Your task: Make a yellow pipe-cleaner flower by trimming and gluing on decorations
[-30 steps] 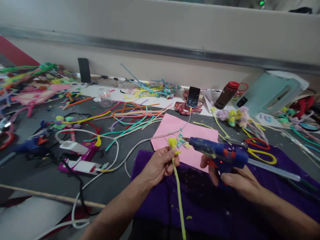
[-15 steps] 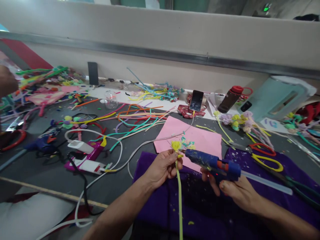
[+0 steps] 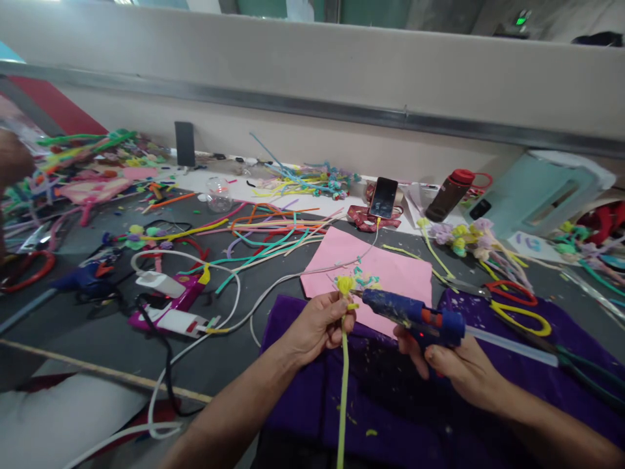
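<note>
- Left hand (image 3: 319,326), closed in a pinch, holds the yellow flower (image 3: 346,284) by its stem (image 3: 343,391), just below the frame's centre.
- Right hand (image 3: 456,361) curls round the glue gun (image 3: 410,312), right of centre.
- Its nozzle (image 3: 358,294) has come in beside the flower, apparently within gluing reach.

Bare hands and bare forearms, two of each.
The left hand (image 3: 315,329) and the right hand (image 3: 469,374) are ungloved, with slim fingers and bare wrists. The left forearm (image 3: 234,407) and the right forearm (image 3: 541,420) are uncovered for as far as they show, each narrow at the wrist and broader toward the edge of the view. Fingernails are too small to make out well. A near-black patch (image 3: 303,449) at the bottom edge, between the arms, may be clothing or draped cloth; it is too dim to tell which.
</note>
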`<state>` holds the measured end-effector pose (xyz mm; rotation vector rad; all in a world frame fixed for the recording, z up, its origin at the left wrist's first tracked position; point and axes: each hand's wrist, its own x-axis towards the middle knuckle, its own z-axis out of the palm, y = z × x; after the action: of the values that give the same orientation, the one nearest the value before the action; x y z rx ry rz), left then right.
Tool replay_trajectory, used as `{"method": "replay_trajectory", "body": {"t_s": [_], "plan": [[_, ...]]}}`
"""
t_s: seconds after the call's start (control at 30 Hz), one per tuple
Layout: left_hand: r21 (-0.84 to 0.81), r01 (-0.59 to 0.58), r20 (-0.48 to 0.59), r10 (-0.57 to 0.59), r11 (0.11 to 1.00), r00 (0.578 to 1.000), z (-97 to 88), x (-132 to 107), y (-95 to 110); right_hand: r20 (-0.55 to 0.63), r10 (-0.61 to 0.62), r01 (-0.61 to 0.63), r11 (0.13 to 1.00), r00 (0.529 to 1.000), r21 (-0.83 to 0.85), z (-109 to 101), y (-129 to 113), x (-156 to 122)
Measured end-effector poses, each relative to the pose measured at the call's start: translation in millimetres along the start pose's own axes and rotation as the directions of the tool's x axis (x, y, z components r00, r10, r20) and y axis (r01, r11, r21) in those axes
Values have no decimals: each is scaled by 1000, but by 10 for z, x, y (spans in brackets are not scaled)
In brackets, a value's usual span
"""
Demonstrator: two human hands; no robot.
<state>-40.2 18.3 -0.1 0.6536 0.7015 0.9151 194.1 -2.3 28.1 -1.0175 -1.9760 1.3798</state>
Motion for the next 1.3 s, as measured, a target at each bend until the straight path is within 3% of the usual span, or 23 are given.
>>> {"method": "replay_trajectory", "body": {"t_s": [0.17, 0.5, 1.3], "plan": [[10, -7, 13, 7, 1000, 1000, -7, 0, -14, 7, 8, -8, 1000, 1000, -10, -16, -34, 8], [17, -3, 9, 3, 1000, 1000, 10, -9, 5, 23, -23, 27, 981, 999, -190, -45, -61, 5], [23, 9, -7, -9, 1000, 1000, 37, -33, 41, 54, -18, 33, 959, 998, -280, -52, -120, 28]]}}
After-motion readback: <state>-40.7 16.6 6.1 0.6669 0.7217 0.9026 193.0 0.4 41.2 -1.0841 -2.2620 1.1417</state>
